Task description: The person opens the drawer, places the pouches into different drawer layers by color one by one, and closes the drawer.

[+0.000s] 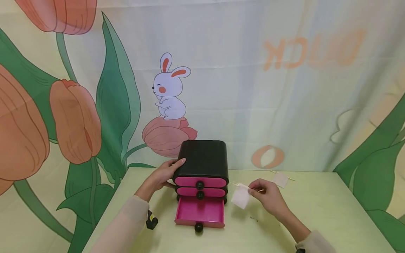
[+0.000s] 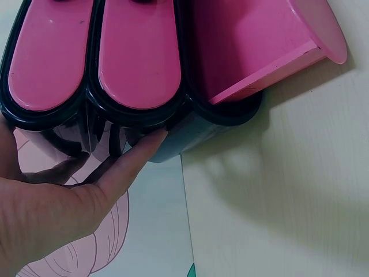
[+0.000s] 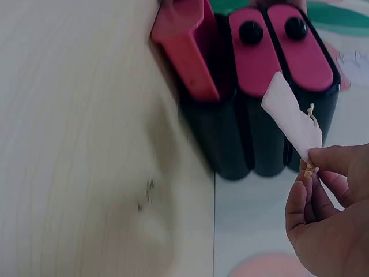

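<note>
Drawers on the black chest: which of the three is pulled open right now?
The bottom drawer is open, slid forward to show its pink inside. The top drawer and middle drawer sit flush in the black chest.

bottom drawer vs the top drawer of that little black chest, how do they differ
The bottom drawer is pulled out, its pink inside showing; the top drawer is pushed in, only its front visible. The bottom drawer's knob sits nearer the camera than the top drawer's. Both are pink with black round knobs.
</note>
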The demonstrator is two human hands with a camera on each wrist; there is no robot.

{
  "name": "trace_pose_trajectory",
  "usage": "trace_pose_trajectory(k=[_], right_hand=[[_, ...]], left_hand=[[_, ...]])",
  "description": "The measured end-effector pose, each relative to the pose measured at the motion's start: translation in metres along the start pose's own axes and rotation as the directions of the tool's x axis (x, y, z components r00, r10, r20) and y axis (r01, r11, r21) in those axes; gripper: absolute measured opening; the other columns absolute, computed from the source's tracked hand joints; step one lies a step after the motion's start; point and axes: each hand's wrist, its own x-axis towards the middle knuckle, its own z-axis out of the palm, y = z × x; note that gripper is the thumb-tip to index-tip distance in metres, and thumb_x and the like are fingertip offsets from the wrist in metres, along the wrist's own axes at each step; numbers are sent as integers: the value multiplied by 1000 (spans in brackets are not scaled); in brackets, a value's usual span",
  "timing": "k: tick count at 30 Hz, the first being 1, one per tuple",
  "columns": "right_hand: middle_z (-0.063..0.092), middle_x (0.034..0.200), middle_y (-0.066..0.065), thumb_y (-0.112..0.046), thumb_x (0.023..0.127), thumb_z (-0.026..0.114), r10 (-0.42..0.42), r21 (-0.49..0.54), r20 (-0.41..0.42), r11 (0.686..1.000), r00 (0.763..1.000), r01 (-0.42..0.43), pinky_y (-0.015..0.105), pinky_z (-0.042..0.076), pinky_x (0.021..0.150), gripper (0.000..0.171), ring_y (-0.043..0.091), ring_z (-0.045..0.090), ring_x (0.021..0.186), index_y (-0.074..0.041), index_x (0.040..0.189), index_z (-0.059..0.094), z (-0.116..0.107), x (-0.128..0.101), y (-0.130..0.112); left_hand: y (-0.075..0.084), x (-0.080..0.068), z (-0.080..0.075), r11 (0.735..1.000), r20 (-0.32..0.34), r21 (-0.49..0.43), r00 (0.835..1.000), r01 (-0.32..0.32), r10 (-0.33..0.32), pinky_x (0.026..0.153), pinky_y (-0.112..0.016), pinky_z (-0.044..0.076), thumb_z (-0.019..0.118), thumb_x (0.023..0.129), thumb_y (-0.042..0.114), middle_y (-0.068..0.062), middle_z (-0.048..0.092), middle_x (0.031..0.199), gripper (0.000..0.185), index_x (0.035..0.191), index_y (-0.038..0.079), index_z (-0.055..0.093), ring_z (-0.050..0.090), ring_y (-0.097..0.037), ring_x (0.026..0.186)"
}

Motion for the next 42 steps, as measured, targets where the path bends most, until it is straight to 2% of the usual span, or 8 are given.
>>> trace_pose_trajectory(k=[5, 10, 16, 26, 33, 39, 42], right_hand=[[72, 89, 1, -4, 94, 80, -17, -7, 28, 1000, 999, 17, 26, 57, 76, 7, 16, 65, 84, -9, 96, 76, 33, 2, -15], [70, 86, -3, -4, 94, 80, -61, -38, 65, 997, 996, 63, 25, 55, 74, 8, 15, 63, 82, -11, 94, 76, 63, 2, -19], [69, 84, -1, -1, 94, 79, -122, -67, 84, 990, 989, 127, 26, 56, 71, 7, 13, 62, 77, -6, 94, 74, 88, -1, -21], [66, 83, -5, 0, 92, 80, -140, -76, 147, 985, 979, 153, 26, 57, 70, 14, 11, 61, 77, -12, 92, 73, 109, -10, -11], [66, 83, -7, 1, 91, 81, -149, -100, 144, 981, 978, 164, 24, 57, 69, 17, 10, 60, 77, -15, 91, 73, 116, -11, -7], [71, 89, 1, 4, 91, 79, -167, -102, 154, 978, 974, 184, 26, 58, 70, 13, 12, 62, 80, -8, 97, 75, 115, -12, -9], [75, 97, 8, 5, 92, 78, -170, -83, 169, 979, 971, 186, 30, 61, 73, 15, 19, 67, 86, -2, 104, 76, 109, -13, -11]], left_hand=[[-2, 0, 0, 1000, -2, 1, 1000, 0, 0, 88, -60, 61, 63, 96, 71, -27, 51, 152, 102, 165, 4, 28, 55, -45, 134], [-3, 1, -1, 1000, -4, -1, 1000, 1, -1, 88, -60, 62, 63, 96, 70, -27, 51, 152, 102, 165, 4, 27, 55, -45, 134], [-2, 1, -1, 1000, -3, -4, 1000, -2, 2, 88, -60, 61, 63, 96, 71, -27, 51, 152, 102, 165, 4, 27, 55, -45, 134], [-4, 0, -1, 1000, -5, -7, 1000, 0, 0, 90, -60, 61, 62, 95, 72, -27, 50, 153, 103, 165, 5, 28, 56, -44, 133], [-3, 1, -1, 1000, -4, -5, 1000, -1, 0, 90, -61, 60, 62, 95, 73, -28, 50, 153, 104, 165, 5, 27, 54, -46, 136], [-3, 2, -1, 1000, -4, -4, 1000, 0, 0, 89, -61, 61, 63, 94, 73, -28, 50, 153, 104, 165, 5, 27, 52, -47, 138], [-2, 2, -1, 1000, 0, -5, 1000, 1, -1, 89, -62, 60, 63, 95, 72, -28, 49, 154, 104, 165, 5, 27, 51, -48, 138]])
